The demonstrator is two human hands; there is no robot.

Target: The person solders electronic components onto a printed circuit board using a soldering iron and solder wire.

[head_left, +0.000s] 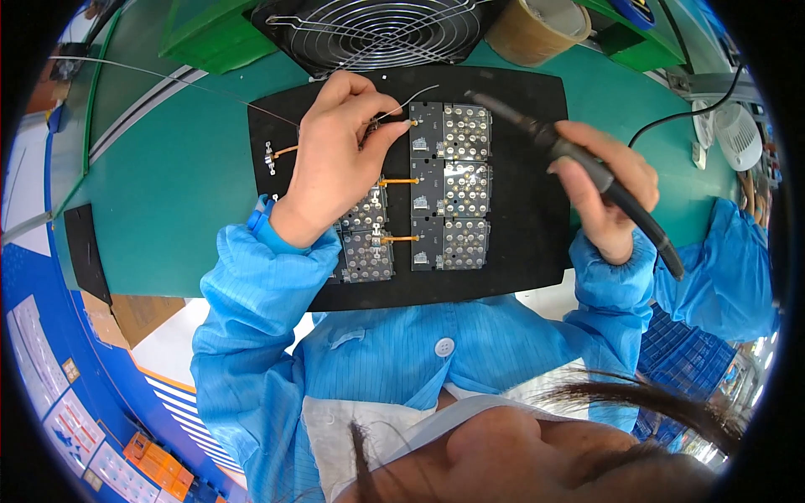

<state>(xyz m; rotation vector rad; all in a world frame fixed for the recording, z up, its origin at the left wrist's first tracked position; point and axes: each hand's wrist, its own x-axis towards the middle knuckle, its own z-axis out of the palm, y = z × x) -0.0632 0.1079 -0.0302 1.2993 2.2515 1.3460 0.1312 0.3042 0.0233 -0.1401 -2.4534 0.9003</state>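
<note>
Pinching thin wire in my left hand, fingertips pressed together, beside the top board; right hand wraps the soldering iron, tip off the board. Wobble could scorch it, if the iron's hot.

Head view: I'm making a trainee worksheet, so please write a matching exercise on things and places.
1. Round silvery metal fan grille
2. Black pen-shaped tool
3. Thin silvery wire
4. Flat black mat

a. In the right hand
b. Under the dark rectangular circuit boards
c. At the picture's top edge
d. In the left hand

Pairs: 1c, 2a, 3d, 4b
</note>
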